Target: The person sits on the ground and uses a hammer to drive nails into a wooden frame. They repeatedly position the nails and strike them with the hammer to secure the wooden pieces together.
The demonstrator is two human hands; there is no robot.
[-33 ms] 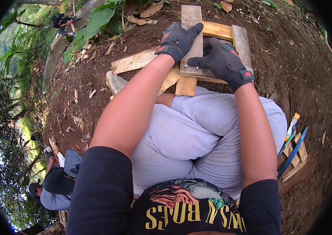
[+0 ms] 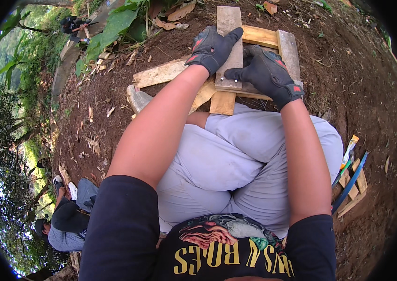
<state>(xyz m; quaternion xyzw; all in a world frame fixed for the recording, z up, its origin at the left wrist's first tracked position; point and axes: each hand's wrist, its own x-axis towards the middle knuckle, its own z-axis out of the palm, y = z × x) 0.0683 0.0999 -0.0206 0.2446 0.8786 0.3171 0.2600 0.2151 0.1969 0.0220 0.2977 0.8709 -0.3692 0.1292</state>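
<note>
Red-patched black gloves (image 2: 208, 50) on the grey-brown board (image 2: 229, 18), golden-tan slat (image 2: 260, 36) to its right, lavender-grey trousers (image 2: 215, 164) below it.

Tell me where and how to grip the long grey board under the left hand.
Probably the long grey board is best pinched across its width at the far end, coming from the far side: that end juts past the yellowish crosspiece, and the left hand covers much of its middle.

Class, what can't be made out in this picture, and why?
All in the head view:
Left hand: whether it wraps beneath the top plank, hidden by hand and plank.
Right hand: whether it pinches anything, hidden by the hand itself.
Shoe: partly behind the left forearm.
Distant person, upper left: details too small.
</note>
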